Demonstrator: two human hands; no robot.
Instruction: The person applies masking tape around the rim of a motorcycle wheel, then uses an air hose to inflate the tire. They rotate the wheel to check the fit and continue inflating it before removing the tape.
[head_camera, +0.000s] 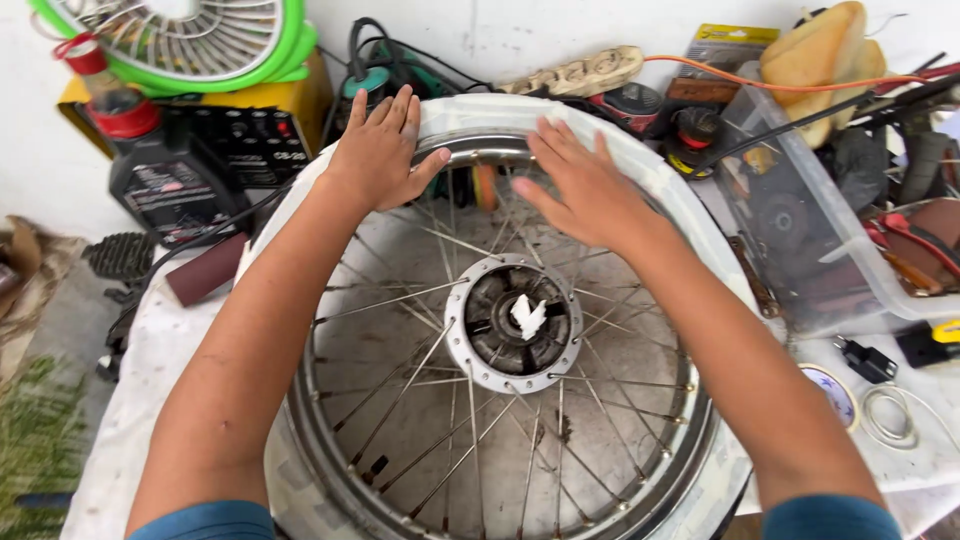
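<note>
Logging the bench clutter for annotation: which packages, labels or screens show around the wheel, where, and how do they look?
Oil bottle: far left of the spoked wheel, black, red cap, pale label.
Black box: behind the left hand, white markings, on a yellow case.
Carded pack: top right, beyond the right hand, yellow header.
No screens.

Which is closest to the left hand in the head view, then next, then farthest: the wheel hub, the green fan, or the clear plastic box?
From the left hand:
1. Green fan, up and to its left at the back.
2. Wheel hub, below and to the right, in the wheel's middle.
3. Clear plastic box, far across on the right side.
</note>
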